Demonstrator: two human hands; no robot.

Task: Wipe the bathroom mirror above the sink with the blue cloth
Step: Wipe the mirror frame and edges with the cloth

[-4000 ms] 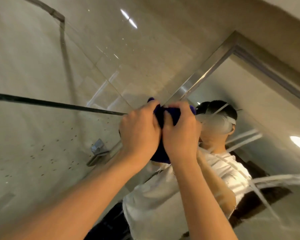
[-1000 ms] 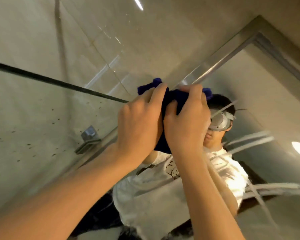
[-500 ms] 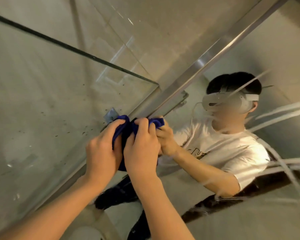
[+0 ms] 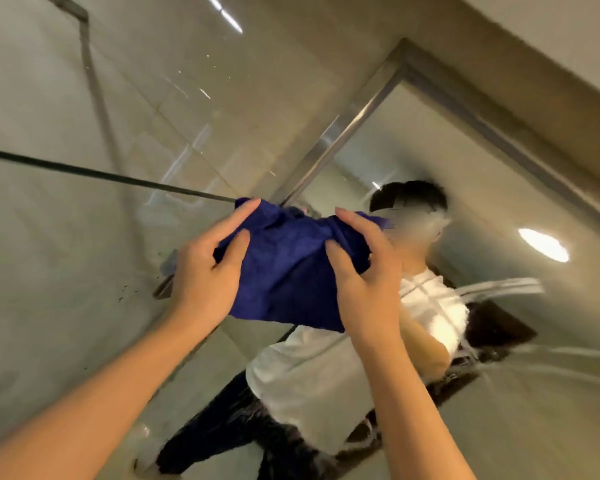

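Both hands are raised at mid-frame, set apart, each gripping one end of the blue cloth (image 4: 288, 268). Left hand (image 4: 208, 268) pinches the cloth's left edge between thumb and fingers; right hand (image 4: 364, 271) bunches the right edge in a closed grasp. Between them the cloth is stretched open, hanging in front of the mirror (image 4: 499, 209) near its metal frame (image 4: 340, 133) at upper centre. Half a second ago the hands were pressed together lower in the frame, with the cloth wadded against the mirror's edge; now they are higher and parted, with the cloth spread.
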